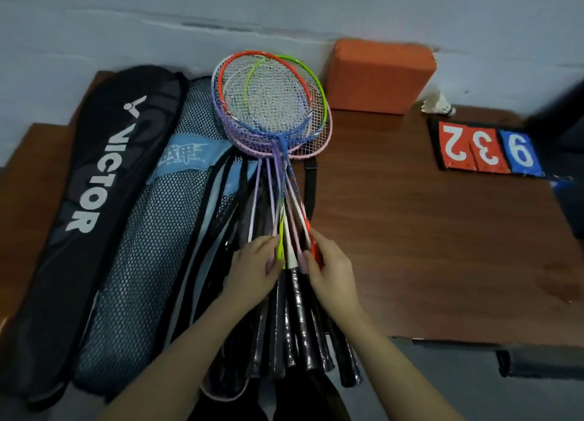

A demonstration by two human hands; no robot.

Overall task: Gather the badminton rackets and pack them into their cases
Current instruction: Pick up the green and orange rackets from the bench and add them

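At the far left of the brown worktop [410, 231] lies a black case [85, 199] lettered VICTOR, closed, contents hidden. Just right of it lies a mesh case [151, 231] with a blue band; what it holds cannot be told. Next, a bundle of rackets [271, 104] rests on dark covers, heads stacked far, handles near. The left hand [252, 272] and right hand [331, 275] curl around the shafts from both sides. An orange block [379, 76], a shuttlecock [437, 104] and number cards [486, 150] sit right.
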